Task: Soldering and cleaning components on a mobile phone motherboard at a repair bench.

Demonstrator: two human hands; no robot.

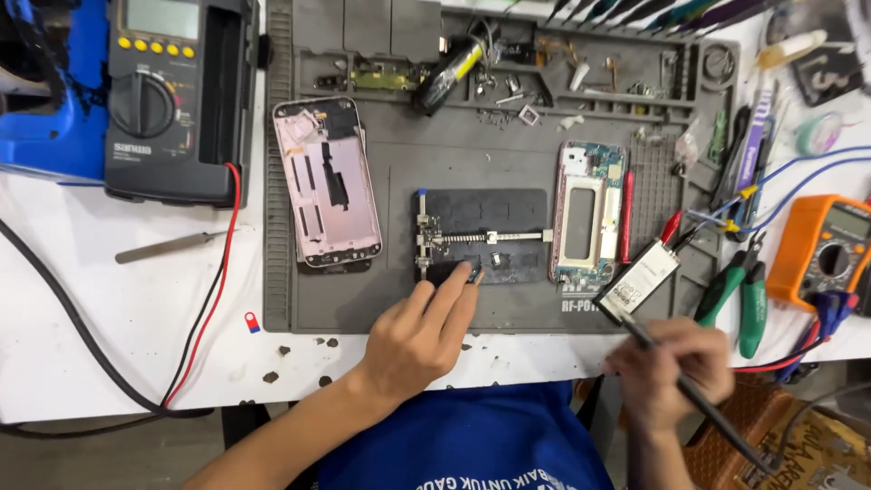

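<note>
L hand (419, 338) reaches over the mat (290, 290) edge, fingertips pressing a small dark part (451, 270) at the holder's (481, 238) lower left, likely to steady it in the clamp. Fingers lie flat on top, not wrapped round it. R hand (676, 370) is closed on a black-handled tool (635, 331), pen-style; its boxy silver tip (640, 281) sits off to the right of the holder, near the board (588, 213) w/ frame, well apart from the part. Pink phone shell (327, 181) lies left of the holder, tweezers (172, 245) further left on the table.
</note>
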